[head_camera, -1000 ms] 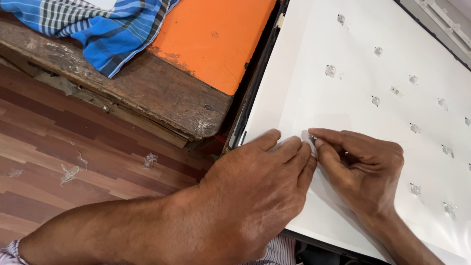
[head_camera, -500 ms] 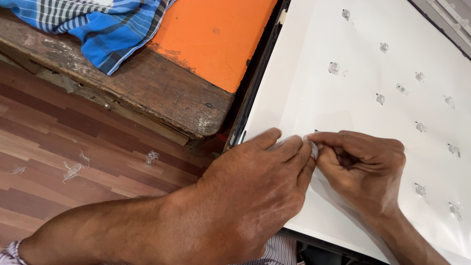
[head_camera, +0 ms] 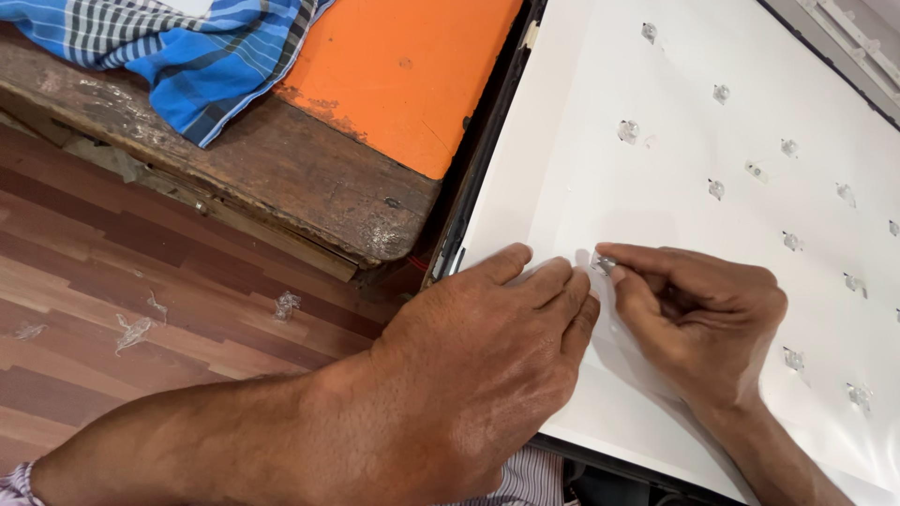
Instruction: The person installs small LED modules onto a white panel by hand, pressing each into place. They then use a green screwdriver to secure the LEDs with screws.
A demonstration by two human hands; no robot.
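Left hand (head_camera: 487, 361): mine, lying flat on the white sheet (head_camera: 675, 141), fingers nearly straight and together, thumb out toward the sheet's edge. It presses down and grips nothing.
Right hand (head_camera: 698, 314): curled up, thumb and forefinger pinched tight on a small clear lens cap (head_camera: 607, 265), right at the left fingertips.
Where the cap sits: low on the sheet, near its left edge, touching the sheet or just off it, I can't tell which.
How it'll handle: my guess is very light, hard, smooth and slippery, easy to flick away. The sheet looks thin and floppy, so it probably creases if tugged.
Where to grab: pinch the cap by its rim from the sides, with the flat hand just beside it holding the sheet down.
Count, caps: about fourteen more caps in rows across the sheet, counting one cut by the right edge; the far ones are tiny.
Count, rest: one black frame (head_camera: 478, 178), one orange board (head_camera: 403, 75) on one worn wooden bench (head_camera: 234, 178), one blue checked cloth (head_camera: 159, 47), a few clear scraps on the floor (head_camera: 84, 281).
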